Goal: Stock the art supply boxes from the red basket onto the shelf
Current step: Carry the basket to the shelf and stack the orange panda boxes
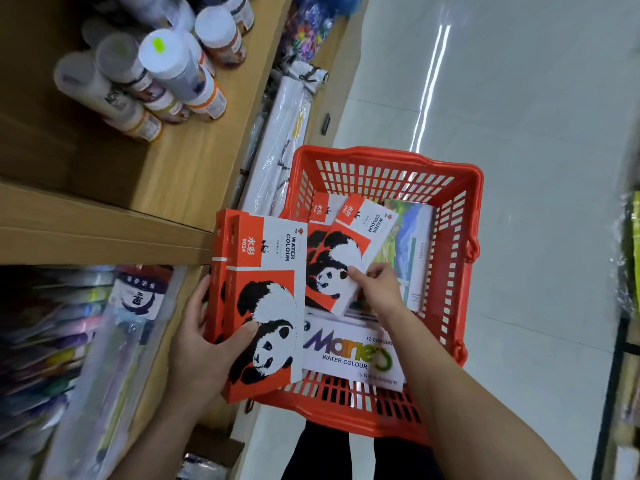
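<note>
A red basket [460,216] stands on the floor beside the wooden shelf [166,174]. My left hand [204,348] grips a stack of two red-and-white panda watercolour boxes [263,306] at the basket's left rim. My right hand [377,289] pinches the lower corner of another panda box [346,251], tilted up inside the basket. Under it lie one more panda box [320,207], a white Marie's water colour box [349,355] and a landscape-print box [414,237].
White paint bottles [166,71] lie stacked on the upper shelf board. Plastic-wrapped rolls [284,133] lean between shelf and basket. Bagged supplies [114,341] fill the lower shelf. Glossy floor stretches to the right, with another display [630,306] at the far right edge.
</note>
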Tool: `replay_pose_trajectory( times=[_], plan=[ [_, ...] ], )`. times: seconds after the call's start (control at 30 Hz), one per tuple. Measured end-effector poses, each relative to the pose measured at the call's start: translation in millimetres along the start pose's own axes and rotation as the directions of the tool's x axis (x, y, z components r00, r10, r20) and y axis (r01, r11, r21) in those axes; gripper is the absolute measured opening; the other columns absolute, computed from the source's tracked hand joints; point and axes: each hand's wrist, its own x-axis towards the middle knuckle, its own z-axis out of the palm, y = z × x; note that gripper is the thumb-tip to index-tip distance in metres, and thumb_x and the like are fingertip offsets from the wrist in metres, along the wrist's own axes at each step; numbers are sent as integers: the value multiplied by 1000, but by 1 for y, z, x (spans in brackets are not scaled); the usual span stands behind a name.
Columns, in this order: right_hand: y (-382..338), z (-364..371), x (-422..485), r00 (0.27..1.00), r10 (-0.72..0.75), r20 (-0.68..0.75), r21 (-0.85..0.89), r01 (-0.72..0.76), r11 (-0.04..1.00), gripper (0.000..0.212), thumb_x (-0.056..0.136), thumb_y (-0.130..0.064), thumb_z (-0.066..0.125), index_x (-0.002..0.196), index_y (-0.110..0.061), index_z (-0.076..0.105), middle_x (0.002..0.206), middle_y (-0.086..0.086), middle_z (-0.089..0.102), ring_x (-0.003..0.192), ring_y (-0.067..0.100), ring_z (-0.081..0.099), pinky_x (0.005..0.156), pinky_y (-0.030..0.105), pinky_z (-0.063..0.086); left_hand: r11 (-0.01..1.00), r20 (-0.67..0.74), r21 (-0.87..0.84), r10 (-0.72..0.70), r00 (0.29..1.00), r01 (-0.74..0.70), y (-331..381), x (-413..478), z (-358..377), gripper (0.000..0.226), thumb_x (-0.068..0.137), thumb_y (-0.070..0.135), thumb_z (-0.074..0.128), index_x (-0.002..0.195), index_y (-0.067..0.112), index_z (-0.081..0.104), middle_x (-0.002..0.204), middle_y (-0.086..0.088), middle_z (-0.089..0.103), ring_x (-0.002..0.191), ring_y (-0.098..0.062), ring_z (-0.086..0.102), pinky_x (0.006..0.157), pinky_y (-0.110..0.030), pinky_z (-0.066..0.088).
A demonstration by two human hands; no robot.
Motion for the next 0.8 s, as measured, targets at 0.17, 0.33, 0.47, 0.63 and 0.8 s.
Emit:
replay_pose_trajectory(
  times=[0.17,0.33,0.47,0.63,0.8],
  plan=[
    [-13,23,10,997,-57,61,-127,64,990,69,88,-34,73,145,-16,40,147,12,46,123,33,58,102,51,51,996,-5,-81,-33,999,33,-14,5,-4,89,56,51,84,135,58,45,110,37,66,99,9,66,62,-12,55],
    [-16,40,11,997,-67,47,-254,77,964,96,84,-49,74,157,-16,21,158,12,18,130,37,49,108,48,44,987,-1,-156,-44,999,43,-22,5,2,83,55,48,83,127,66,45,109,38,65,100,8,66,63,-13,55],
    [-7,50,8,990,-140,-19,-241,131,962,87,84,-45,75,151,-8,32,152,14,36,136,33,44,111,46,40,978,3,-202,-52,999,52,-30,2,9,85,54,47,83,129,62,46,114,27,67,103,4,67,64,-15,56],
    [-6,49,10,994,-113,-13,-31,112,993,56,77,-54,75,113,-14,58,118,10,68,105,29,68,94,52,55,977,5,-211,-28,1000,28,-31,-1,11,80,56,44,81,127,60,48,107,30,70,96,3,69,64,-14,56],
    [-12,48,16,999,-14,49,55,11,998,82,52,-72,76,114,-20,61,130,9,62,110,29,67,95,47,56,973,5,-232,-14,1000,15,-34,-3,11,82,59,41,80,133,51,49,109,26,71,97,0,70,66,-17,57]
  ],
)
